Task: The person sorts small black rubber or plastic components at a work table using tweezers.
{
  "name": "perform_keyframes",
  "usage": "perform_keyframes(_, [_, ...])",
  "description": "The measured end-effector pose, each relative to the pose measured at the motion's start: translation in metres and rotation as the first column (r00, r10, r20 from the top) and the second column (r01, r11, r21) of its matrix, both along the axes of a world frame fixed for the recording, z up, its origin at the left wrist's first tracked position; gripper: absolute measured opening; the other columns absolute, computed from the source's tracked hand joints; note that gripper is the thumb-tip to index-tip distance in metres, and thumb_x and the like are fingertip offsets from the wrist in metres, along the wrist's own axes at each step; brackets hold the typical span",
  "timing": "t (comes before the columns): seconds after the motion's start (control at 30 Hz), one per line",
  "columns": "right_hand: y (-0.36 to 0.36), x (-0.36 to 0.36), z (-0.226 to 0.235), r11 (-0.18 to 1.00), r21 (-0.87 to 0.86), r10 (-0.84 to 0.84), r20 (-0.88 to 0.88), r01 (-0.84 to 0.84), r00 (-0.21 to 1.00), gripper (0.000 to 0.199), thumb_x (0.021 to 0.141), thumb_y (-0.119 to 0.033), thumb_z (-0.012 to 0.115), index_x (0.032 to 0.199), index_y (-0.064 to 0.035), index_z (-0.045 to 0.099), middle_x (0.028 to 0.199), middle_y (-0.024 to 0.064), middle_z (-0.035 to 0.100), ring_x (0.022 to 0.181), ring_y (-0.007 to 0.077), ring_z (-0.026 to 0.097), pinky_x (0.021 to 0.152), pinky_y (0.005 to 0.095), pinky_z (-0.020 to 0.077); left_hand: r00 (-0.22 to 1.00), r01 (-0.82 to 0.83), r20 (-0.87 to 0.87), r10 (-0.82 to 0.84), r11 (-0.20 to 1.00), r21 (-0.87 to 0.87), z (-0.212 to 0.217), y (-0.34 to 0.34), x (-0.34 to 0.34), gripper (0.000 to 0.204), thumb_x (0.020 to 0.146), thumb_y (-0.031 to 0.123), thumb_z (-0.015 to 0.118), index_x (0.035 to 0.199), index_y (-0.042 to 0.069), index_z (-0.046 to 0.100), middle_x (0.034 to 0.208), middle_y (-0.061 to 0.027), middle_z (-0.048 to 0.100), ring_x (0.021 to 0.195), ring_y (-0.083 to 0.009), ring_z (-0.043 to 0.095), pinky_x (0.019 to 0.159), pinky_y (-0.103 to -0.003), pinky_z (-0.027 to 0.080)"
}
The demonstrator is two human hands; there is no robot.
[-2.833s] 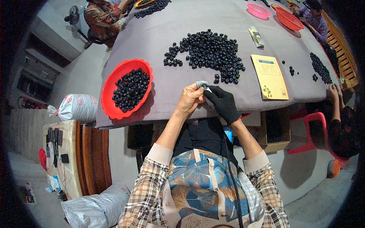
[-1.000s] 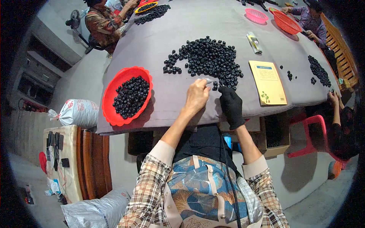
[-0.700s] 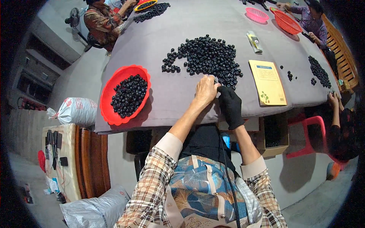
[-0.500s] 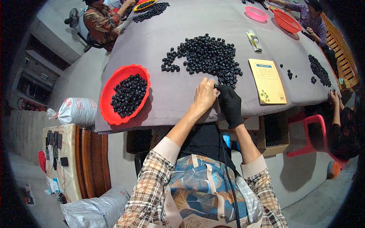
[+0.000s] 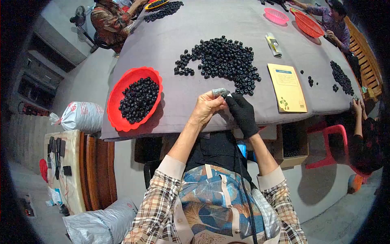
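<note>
My bare left hand [image 5: 207, 106] is closed in a pinch, with a grey covering on a fingertip. It meets my right hand [image 5: 243, 114], in a black glove, just above the table's near edge. The right fingers are closed, and a small pale tip shows between the hands; what each holds is mostly hidden. Just beyond them spreads a pile of black beads [image 5: 225, 59], round with small hollows. A red scalloped bowl [image 5: 115, 103] to the left holds more black beads [image 5: 139, 99].
Right of the pile lie a yellow booklet [image 5: 286, 89] and a clear packet [image 5: 273, 44]. Other people sit around the grey-covered table [image 5: 178, 110], near more beads and a red basket [image 5: 306, 24]. A cardboard box [image 5: 294, 158] and pink stool [image 5: 339, 134] stand below.
Both hands have drawn back from the pile's near edge toward me. My left hand has turned, showing the grey-covered fingertip, and the hands stay together.
</note>
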State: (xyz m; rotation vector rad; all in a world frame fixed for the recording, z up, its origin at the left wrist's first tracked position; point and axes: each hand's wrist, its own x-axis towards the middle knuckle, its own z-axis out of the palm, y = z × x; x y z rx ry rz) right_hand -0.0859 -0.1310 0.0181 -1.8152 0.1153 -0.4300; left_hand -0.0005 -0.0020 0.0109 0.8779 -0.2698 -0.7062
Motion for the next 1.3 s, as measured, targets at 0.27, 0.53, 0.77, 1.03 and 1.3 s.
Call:
perform_keyframes(0.27, [-0.003,0.001,-0.001,0.990,-0.135,0.049,0.056,-0.041,0.997,0.023,0.086,-0.014,0.054,0.106,-0.0040,0.058,0.100,0.0087,0.060,0.088,0.0161,0.058,0.077,0.0257,0.0456,0.994,0.036,0.099,-0.047,0.994,0.108,0.004,0.002,-0.005,0.014,0.082,0.005,0.058,0.095,-0.001,0.060,0.076,-0.0069,0.063,0.065,-0.0127,0.061,0.060,-0.024,0.053])
perform_keyframes(0.53, [0.004,0.001,0.001,0.990,0.137,-0.025,-0.037,0.029,0.999,0.023,0.084,-0.017,0.058,0.101,-0.0024,0.059,0.090,0.0054,0.062,0.081,0.0089,0.056,0.070,0.0240,0.0451,0.998,-0.004,0.055,0.005,1.000,-0.010,0.000,0.008,-0.006,0.010,0.082,0.006,0.058,0.090,0.000,0.059,0.069,-0.0054,0.060,0.056,-0.0107,0.059,0.050,-0.021,0.051])
perform_keyframes(0.77, [0.002,-0.008,0.005,0.955,-0.268,0.165,0.116,-0.129,0.979,0.020,0.084,-0.009,0.055,0.103,-0.0055,0.060,0.099,0.0071,0.061,0.085,0.0160,0.060,0.072,0.0259,0.0479,0.999,0.028,0.036,-0.026,0.997,-0.070,-0.004,0.012,-0.007,0.010,0.082,0.008,0.059,0.090,0.002,0.059,0.068,-0.0032,0.060,0.054,-0.0085,0.057,0.048,-0.021,0.049])
perform_keyframes(1.03, [0.004,-0.008,0.002,0.963,-0.205,0.199,0.092,-0.177,0.976,0.029,0.080,-0.008,0.056,0.109,-0.0105,0.059,0.107,0.0093,0.059,0.091,0.0219,0.060,0.076,0.0283,0.0487,0.998,-0.006,-0.063,0.001,0.997,-0.073,-0.003,0.011,-0.007,0.011,0.083,0.007,0.057,0.093,0.003,0.059,0.067,-0.0011,0.059,0.052,-0.0059,0.054,0.048,-0.016,0.046])
perform_keyframes(1.3, [0.002,-0.008,-0.001,0.950,-0.275,0.174,0.067,-0.150,0.982,0.030,0.080,-0.006,0.055,0.109,-0.0097,0.058,0.110,0.0097,0.058,0.091,0.0228,0.060,0.076,0.0289,0.0489,0.999,0.011,-0.036,-0.014,0.996,-0.090,-0.005,0.011,-0.006,0.010,0.084,0.007,0.057,0.093,0.002,0.059,0.066,-0.0005,0.058,0.050,-0.0051,0.052,0.048,-0.016,0.045])
